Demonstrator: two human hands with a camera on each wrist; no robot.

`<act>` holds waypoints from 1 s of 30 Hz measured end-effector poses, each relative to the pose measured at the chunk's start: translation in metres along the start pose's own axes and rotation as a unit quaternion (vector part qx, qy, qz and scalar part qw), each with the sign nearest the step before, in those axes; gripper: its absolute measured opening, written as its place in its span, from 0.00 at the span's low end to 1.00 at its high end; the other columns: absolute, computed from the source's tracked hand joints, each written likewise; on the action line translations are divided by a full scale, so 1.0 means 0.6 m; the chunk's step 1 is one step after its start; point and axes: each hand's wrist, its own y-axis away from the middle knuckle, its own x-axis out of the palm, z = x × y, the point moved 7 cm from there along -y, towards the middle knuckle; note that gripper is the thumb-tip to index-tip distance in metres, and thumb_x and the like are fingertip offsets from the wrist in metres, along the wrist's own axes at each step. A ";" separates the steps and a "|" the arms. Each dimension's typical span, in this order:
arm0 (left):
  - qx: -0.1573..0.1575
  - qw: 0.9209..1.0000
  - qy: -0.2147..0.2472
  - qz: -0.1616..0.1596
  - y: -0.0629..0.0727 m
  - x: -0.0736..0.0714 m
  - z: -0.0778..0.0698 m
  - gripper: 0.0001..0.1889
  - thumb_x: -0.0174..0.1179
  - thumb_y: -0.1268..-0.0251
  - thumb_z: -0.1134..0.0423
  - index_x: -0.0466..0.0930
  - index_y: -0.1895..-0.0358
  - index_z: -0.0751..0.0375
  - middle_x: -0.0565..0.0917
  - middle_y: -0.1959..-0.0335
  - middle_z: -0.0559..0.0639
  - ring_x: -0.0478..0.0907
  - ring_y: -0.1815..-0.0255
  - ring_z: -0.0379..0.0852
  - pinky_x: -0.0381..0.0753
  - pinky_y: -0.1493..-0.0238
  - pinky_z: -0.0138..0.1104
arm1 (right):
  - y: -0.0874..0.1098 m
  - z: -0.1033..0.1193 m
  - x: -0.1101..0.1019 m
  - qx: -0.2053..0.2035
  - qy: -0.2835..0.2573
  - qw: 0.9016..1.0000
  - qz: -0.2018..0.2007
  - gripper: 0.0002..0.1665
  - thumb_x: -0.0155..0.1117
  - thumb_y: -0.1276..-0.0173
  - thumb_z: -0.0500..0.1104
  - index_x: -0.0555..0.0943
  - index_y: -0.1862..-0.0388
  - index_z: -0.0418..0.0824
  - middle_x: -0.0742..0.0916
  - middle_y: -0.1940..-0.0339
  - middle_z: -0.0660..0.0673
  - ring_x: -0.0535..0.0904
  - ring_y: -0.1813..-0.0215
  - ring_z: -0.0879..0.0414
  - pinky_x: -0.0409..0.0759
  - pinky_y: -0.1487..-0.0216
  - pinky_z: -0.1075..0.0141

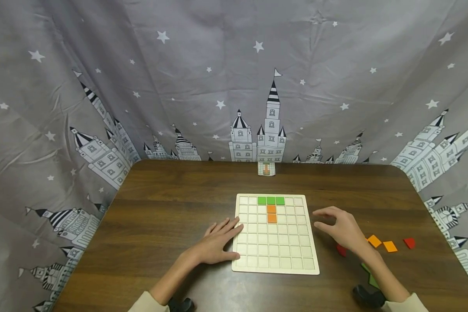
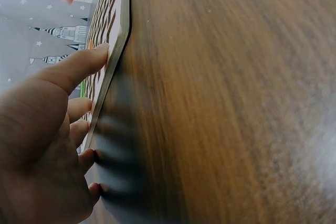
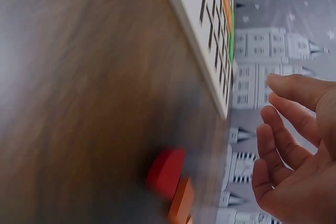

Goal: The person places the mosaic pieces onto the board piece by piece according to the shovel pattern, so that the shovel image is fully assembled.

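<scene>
Probably a stiff, light board (image 1: 272, 238) — best steadied by its rim. Touching with spread left fingers (image 1: 232, 233), holding nothing in relaxed right fingers (image 1: 325, 211)

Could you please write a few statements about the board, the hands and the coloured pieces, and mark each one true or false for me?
1. The left hand touches the left side of the grid board. True.
2. The right hand is gripping a red piece. False: it holds nothing and is to the right of the board.
3. Three green squares sit next to each other in the board's top row. True.
4. The orange squares on the board lie side by side in one row. False: they form a column under the middle green square.
5. A small card is at the far edge of the table, beyond the board. True.
6. The loose pieces in view lie left of the board. False: they lie to its right.
</scene>
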 end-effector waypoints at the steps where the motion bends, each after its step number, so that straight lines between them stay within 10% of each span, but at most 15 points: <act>1: 0.000 1.000 0.000 0.000 0.000 0.000 0.001 0.41 0.63 0.32 0.48 0.56 0.21 0.58 0.50 0.19 0.56 0.42 0.20 0.61 0.40 0.30 0.64 | 0.005 -0.006 -0.005 0.005 0.003 1.000 -0.001 0.17 0.73 0.36 0.41 0.87 0.49 0.38 0.86 0.49 0.38 0.80 0.45 0.36 0.75 0.47 0.39; 16: -0.002 1.000 -0.003 0.001 -0.001 0.001 0.005 0.42 0.63 0.32 0.47 0.57 0.21 0.58 0.50 0.19 0.55 0.42 0.20 0.60 0.40 0.29 0.64 | 0.070 -0.077 -0.036 0.043 0.047 0.998 0.004 0.21 0.78 0.42 0.41 0.86 0.49 0.37 0.86 0.58 0.45 0.80 0.61 0.51 0.77 0.63 0.60; 30: 0.001 1.000 -0.001 -0.002 -0.001 0.002 0.003 0.41 0.63 0.32 0.47 0.57 0.21 0.58 0.50 0.19 0.56 0.42 0.20 0.61 0.41 0.30 0.64 | 0.080 -0.103 -0.030 0.063 0.067 0.996 0.012 0.19 0.76 0.42 0.36 0.87 0.50 0.35 0.86 0.56 0.41 0.81 0.59 0.50 0.79 0.60 0.55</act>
